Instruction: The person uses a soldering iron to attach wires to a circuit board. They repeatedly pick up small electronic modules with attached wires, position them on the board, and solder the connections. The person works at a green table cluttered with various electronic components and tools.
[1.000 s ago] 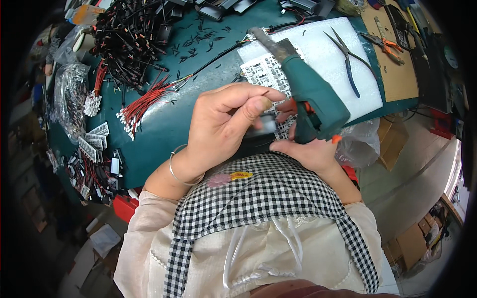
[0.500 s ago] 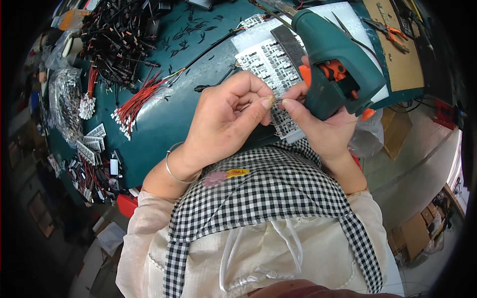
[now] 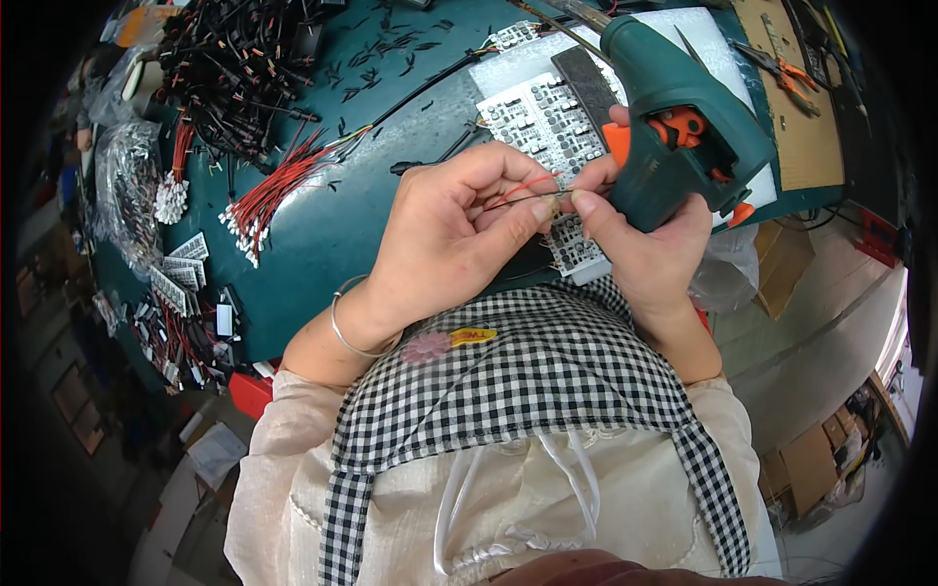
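Observation:
My left hand (image 3: 454,220) is closed, thumb and forefinger pinching thin red and black wires (image 3: 526,188). My right hand (image 3: 645,244) grips the handle of a dark green gun-shaped tool (image 3: 684,73) with orange parts. Its thumb and forefinger also pinch close to the wire ends, nearly meeting my left fingertips. Beneath both hands lies a panel of white circuit boards (image 3: 532,122), partly covered by my fingers. A dark flat bar (image 3: 583,90) rests along the panel. The exact wire ends are too small to make out.
Bundled red wires with white connectors (image 3: 256,210) lie left on the green table (image 3: 322,283), below a heap of black cables (image 3: 230,83). Small boards (image 3: 181,278) sit at the left edge. Orange-handled pliers (image 3: 789,76) lie far right on a brown board (image 3: 806,146).
Red and black wires now show between my hands, where they were hidden before. Both hands and the green tool have shifted slightly right in the picture, along with the boards.

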`<action>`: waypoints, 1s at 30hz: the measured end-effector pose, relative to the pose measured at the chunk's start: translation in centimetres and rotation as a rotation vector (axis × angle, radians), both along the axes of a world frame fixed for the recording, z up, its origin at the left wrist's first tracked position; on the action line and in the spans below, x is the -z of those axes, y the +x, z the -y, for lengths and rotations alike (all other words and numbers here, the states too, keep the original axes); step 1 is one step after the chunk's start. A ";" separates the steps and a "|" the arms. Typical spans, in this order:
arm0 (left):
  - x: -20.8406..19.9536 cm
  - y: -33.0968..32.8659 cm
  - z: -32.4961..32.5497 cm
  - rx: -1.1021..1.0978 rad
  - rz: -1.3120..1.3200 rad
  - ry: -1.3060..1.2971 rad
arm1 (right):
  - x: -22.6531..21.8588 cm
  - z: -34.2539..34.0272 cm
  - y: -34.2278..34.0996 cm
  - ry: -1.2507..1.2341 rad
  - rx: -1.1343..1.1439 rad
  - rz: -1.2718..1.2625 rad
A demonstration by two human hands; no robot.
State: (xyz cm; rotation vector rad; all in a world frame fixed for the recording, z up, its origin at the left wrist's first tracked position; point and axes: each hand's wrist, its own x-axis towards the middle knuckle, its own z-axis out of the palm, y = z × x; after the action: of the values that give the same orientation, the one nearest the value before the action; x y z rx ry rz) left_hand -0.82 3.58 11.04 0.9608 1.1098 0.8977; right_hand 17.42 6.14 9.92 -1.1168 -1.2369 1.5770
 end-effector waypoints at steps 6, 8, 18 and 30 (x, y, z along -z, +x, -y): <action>-0.3 -0.4 -0.4 -0.040 -0.111 -0.023 | 0.3 0.0 -0.3 -0.011 -0.030 -0.018; -0.6 -1.4 -1.0 -0.024 -0.302 0.027 | 0.2 -0.1 -0.1 0.018 -0.023 0.014; 5.6 -3.9 -3.7 -0.081 -1.003 0.364 | -1.6 2.7 3.0 -0.161 0.148 0.069; 6.3 -4.0 -3.4 -0.071 -1.029 0.425 | -1.0 4.6 3.7 -0.268 0.071 0.110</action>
State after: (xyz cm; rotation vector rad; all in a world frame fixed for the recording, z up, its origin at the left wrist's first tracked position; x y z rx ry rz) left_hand -4.86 6.98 4.76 1.8493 1.8510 0.6912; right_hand 21.14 1.53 10.93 -1.4181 -1.0640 1.6799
